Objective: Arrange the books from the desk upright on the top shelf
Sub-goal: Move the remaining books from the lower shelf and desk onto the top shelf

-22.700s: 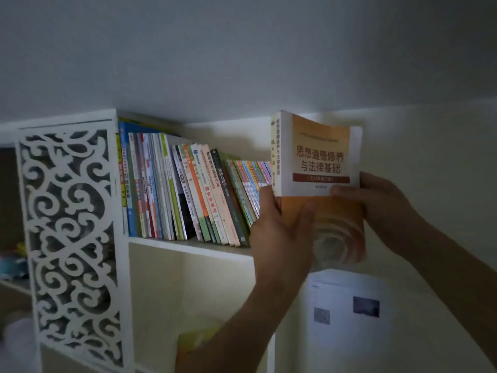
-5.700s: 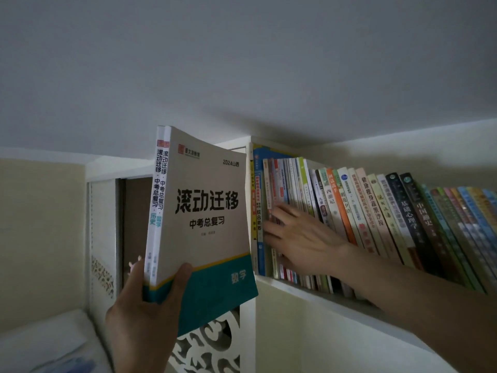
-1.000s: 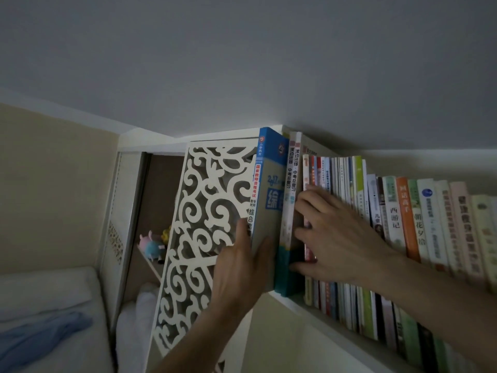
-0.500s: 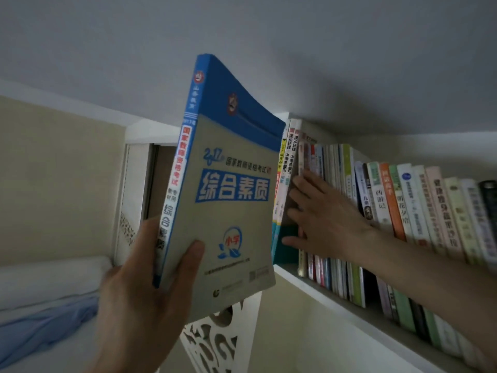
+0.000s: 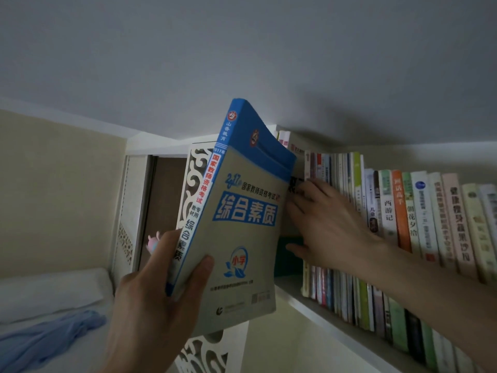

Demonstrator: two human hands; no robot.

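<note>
While left hand (image 5: 150, 300): fingers grasping blue-and-tan book (image 5: 242, 224) at its lower spine
Right hand (image 5: 325, 224): fingers released, flat against shelved books (image 5: 403, 211), just right of held book

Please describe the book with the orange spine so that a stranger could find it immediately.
Look at the row of books standing on the top shelf under the ceiling. Just past the right hand stands the orange book, between paler white and green spines, the only bright orange one.
</note>
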